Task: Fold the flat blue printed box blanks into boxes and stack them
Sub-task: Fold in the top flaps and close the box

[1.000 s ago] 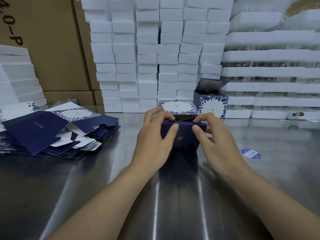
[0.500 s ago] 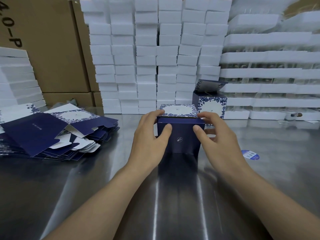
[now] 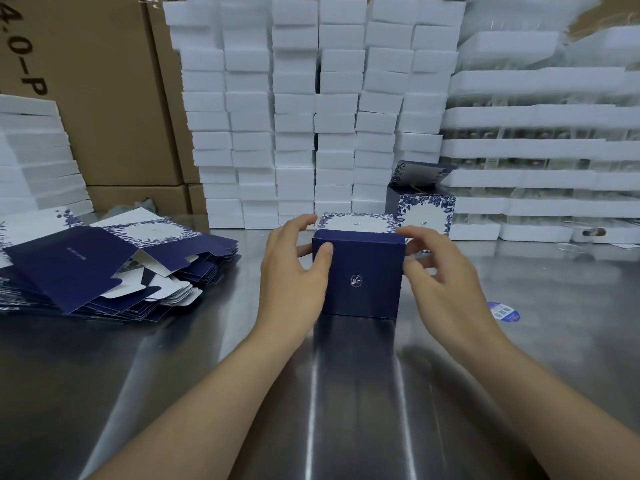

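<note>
Blanks (image 3: 104,268) left; foam stacks (image 3: 311,116) behind; room right.

Mid-table (image 3: 138,375): box (image 3: 360,271), upright. Stands between left hand (image 3: 294,271) and right hand (image 3: 446,282), gripped by both at its sides. Just behind and to the right: open box (image 3: 424,213). Far left on the table: pile of blanks (image 3: 104,268). Right of the box, apart: sticker (image 3: 505,311), flat on the table. Along the back: blocks (image 3: 311,116) in columns; right of these, trays (image 3: 540,150) in layers; left, cartons (image 3: 104,98), with another stack (image 3: 34,161) before them at the left edge.
</note>
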